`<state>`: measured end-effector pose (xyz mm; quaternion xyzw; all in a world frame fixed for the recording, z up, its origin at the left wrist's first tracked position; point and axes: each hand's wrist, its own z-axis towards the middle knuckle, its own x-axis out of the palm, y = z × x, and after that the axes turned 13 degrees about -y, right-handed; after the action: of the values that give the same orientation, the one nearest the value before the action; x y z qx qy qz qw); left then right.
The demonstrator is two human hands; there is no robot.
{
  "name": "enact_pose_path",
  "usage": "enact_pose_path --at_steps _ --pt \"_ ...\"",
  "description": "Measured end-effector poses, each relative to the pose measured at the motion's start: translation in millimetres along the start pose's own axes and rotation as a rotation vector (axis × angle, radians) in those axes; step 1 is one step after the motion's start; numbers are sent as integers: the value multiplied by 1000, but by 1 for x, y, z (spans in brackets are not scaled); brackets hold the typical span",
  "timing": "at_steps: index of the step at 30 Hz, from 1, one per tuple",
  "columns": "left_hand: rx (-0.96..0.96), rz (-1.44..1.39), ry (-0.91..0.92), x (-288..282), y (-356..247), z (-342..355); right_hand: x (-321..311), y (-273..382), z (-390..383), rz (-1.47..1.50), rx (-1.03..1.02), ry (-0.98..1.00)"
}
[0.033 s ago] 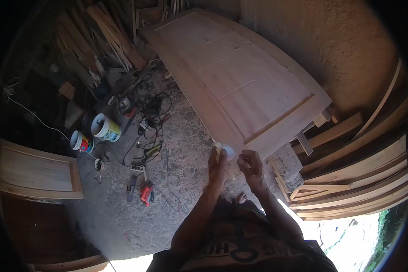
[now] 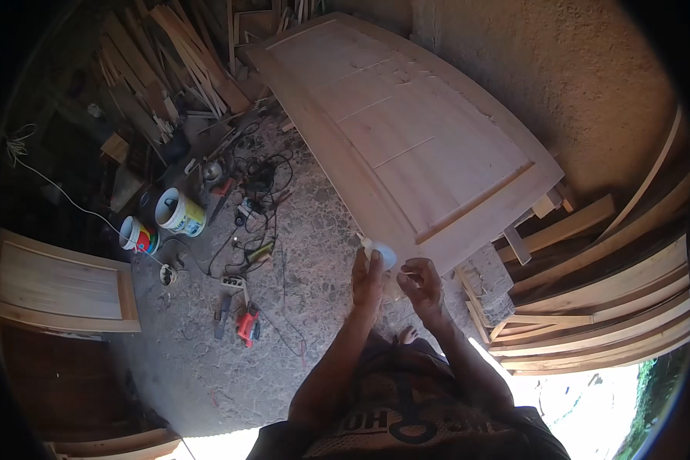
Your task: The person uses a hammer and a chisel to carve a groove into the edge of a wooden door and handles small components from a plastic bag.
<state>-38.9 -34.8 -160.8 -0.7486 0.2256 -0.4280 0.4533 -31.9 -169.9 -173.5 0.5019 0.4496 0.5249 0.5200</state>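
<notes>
My left hand (image 2: pixel 366 285) is closed around a small whitish plastic bottle (image 2: pixel 382 255) with a narrow pale tip pointing up and to the left. Just right of it, apart from the bottle, my right hand (image 2: pixel 422 282) has its fingers bent together. Whatever those fingers pinch, if anything, is too small to tell. Both hands are over the near end of a large wooden door panel (image 2: pixel 425 180). Thin wooden strips (image 2: pixel 404 152) lie across that panel, and a raised moulding runs along its edges.
At left stand two paint buckets (image 2: pixel 181 214) and a framed cabinet door (image 2: pixel 61 284). A red power tool (image 2: pixel 248 326), a power strip (image 2: pixel 232 283) and tangled cords lie on the floor. Long boards (image 2: pixel 606 307) are stacked at right; offcuts (image 2: pixel 195 54) lean at the back left.
Hardly anything differs. The view shifts slightly, and my right hand's fingers look a little more curled; my left hand keeps its hold on the bottle.
</notes>
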Motion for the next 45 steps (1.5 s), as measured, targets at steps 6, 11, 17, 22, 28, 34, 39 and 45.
enact_pose_path --at_steps 6,11,17,22,28,34,39,45 --pt "-26 -283 -92 -28 -31 14 54 8 -9 298 464 225" --pt "-39 -378 -74 -61 -61 39 100 2 -3 366 486 175" --pt "17 -411 -108 -83 -76 72 151 13 6 445 243 21" --pt "-10 -301 -44 -76 -93 87 158 20 8 161 213 189" --pt "10 -215 189 -55 -84 114 151 11 35 230 253 28" --pt "44 -99 198 -28 -93 154 109 10 61 411 307 -37" --pt "-9 102 156 -7 -88 187 63 10 81 376 275 -133" --pt "111 370 265 29 -9 200 -1 -10 104 345 248 -320"
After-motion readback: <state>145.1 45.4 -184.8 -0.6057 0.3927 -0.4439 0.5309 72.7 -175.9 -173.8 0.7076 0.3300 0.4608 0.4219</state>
